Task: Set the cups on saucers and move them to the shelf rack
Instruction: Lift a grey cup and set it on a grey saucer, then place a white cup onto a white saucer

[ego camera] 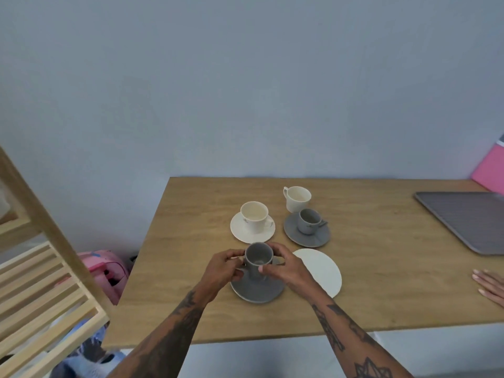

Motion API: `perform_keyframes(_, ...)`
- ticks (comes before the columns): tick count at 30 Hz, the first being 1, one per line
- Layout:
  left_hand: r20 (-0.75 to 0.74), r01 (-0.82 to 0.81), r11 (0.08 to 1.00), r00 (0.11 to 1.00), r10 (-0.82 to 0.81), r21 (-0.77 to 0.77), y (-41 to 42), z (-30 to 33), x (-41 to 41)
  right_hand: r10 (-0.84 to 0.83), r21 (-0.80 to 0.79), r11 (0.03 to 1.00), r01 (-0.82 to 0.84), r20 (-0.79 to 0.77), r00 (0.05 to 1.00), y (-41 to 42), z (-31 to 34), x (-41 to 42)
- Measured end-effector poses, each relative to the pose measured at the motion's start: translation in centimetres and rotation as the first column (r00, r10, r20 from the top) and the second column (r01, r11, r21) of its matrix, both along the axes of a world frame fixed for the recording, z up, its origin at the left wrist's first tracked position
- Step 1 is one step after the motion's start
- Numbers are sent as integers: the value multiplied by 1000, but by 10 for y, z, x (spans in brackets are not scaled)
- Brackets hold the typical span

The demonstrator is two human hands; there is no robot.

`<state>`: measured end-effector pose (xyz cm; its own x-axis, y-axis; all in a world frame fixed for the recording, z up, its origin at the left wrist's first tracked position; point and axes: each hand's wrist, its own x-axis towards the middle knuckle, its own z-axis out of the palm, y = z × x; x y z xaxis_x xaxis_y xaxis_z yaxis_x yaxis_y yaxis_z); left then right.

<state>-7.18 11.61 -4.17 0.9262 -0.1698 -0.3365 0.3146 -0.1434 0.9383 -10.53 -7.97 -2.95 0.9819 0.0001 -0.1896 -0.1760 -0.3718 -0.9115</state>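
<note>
Two tattooed forearms reach up from the bottom edge of the frame to a wooden table [368, 268]. At lower centre, the left hand [221, 271] and the right hand [283, 268] close around a small grey cup [257, 259] from either side. The left fingers curl about the handle side; the right thumb and fingertips [275, 248] pinch the cup wall and rim. So the cup sits between the fingers, touched on both sides, directly above a grey saucer [256, 291]. Whether its base already rests on the saucer cannot be told; the hands hide the join.

Risks, as I judge them: the cup appears toward the saucer's far side, so letting go off-centre could leave it rocking once the pair is carried. The right wrist lies over the edge of a bare white saucer [324, 271] just beside it, and drawing back carelessly could drag that saucer.

Further back, mid-frame, a white cup on a white saucer [253, 218] stands left, a grey cup on a grey saucer [309, 225] stands right, and a loose white cup [297, 199] stands behind, with no saucer under it. At left, the slatted wooden shelf rack [41, 282] waits, well apart from the table, so each lift needs a level carry. At right, a grey tray [463, 219] lies flat, and another person's hand [491, 285] rests on the tabletop.
</note>
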Motion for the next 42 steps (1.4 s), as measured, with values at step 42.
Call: perform_keyframes(42, 266, -27, 953, 962, -57, 303, -183, 38, 227, -76, -141, 987, 74, -13, 997, -218, 38, 226)
